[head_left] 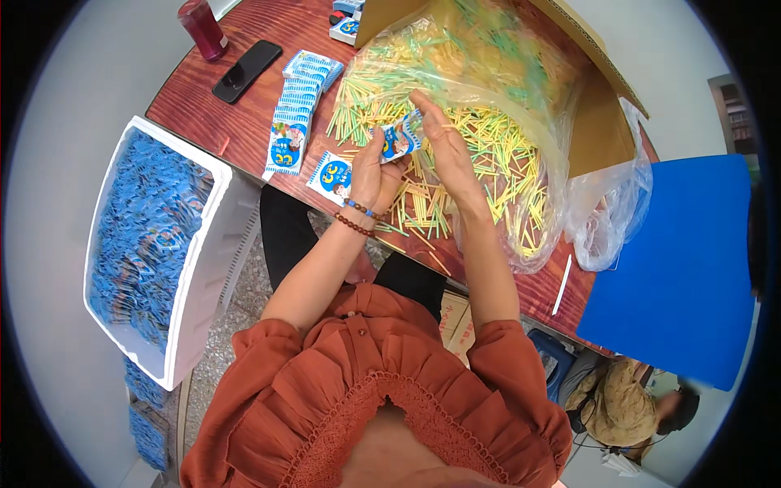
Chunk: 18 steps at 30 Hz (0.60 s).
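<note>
My left hand (376, 175), with beaded bracelets at the wrist, closes round a small blue and white printed packet (399, 140). At the packet's other end is my right hand (447, 154), its fingers stretched out and its palm side turned to the packet. Whether the right hand touches it or has a stick against it I cannot tell. Another such packet (329, 176) lies flat on the table just left of my left hand. Under and around both hands spread many thin yellow and green sticks (496, 150), spilling from a large clear plastic bag (553, 122).
Overlapping packets (297, 102) form a row on the red wood-grain table (183, 93), beside a black phone (247, 71) and a red lidded cup (203, 31). A white foam box (220, 203) full of blue packets stands left. A cardboard box (602, 122), blue board (675, 268) and seated person (622, 403) are right.
</note>
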Motion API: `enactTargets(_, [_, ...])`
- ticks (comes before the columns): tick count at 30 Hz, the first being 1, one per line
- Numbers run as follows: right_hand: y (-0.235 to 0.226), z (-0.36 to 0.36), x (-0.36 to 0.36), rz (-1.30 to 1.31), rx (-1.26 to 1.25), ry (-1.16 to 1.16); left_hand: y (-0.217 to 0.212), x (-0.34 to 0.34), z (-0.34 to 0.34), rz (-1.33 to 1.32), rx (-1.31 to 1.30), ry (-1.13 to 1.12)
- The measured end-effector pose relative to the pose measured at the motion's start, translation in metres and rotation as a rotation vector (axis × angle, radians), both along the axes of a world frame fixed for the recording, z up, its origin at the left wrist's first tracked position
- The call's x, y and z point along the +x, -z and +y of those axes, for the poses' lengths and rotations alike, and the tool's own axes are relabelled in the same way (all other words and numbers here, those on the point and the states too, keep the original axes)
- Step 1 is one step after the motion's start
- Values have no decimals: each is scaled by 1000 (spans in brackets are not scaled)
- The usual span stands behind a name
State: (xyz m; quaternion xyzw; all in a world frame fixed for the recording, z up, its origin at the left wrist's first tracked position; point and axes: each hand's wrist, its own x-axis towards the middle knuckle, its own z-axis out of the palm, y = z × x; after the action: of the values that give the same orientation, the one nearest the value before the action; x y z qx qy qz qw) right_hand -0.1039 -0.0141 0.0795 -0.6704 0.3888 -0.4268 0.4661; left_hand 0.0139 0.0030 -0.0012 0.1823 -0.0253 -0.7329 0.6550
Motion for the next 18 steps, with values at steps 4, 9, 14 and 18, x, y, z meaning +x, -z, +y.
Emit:
enactTargets(4, [-9,-6,4,-13,-30,26,-2,1,-1,11,-25,-6])
enactTargets(9, [-8,-8,8,112,-57,32,-9,8,-3,28,-20,-25])
enactTargets(14, [-12,-7,5,9,-46,133,-5,15,-9,201,-46,-48])
enactTargets(18, [-3,7,28,313,-112,283,-4,22,-7,224,-28,-73])
